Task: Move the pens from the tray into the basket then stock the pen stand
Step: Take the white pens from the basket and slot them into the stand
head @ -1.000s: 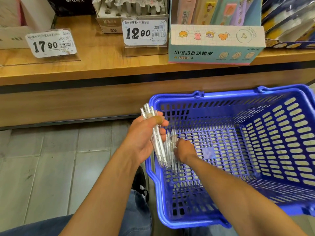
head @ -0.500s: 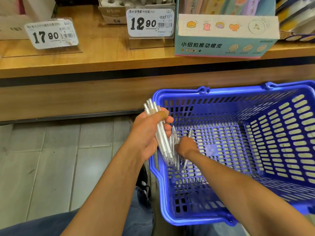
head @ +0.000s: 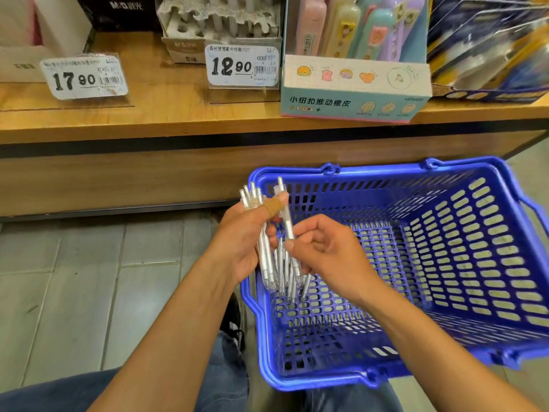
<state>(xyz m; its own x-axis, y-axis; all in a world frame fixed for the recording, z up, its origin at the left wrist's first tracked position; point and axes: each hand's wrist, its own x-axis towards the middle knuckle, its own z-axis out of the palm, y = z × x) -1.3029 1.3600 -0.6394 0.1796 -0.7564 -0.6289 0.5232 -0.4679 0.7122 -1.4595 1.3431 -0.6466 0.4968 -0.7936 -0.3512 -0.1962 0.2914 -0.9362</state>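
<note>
My left hand [head: 242,243], with a plaster on the thumb, grips a bundle of several clear white pens [head: 264,257] upright over the near left corner of the blue basket [head: 386,379]. My right hand [head: 323,251] pinches a few more of the pens against that bundle, tips pointing down into the basket. The basket's mesh floor shows no loose pens. The grey pen stand [head: 219,23] with round holes sits on the wooden shelf [head: 154,120] behind the 12.90 price tag; a few pens stand in its back rows.
A pastel eraser box [head: 356,89] stands right of the pen stand, packaged goods [head: 490,49] further right. A 17.90 price tag [head: 84,77] sits at the shelf's left. Grey floor tiles lie left of the basket; my knees are below.
My right hand rose from the basket floor with pens and brought them up against the bundle in my left hand. The view tilted up toward the shelf.
</note>
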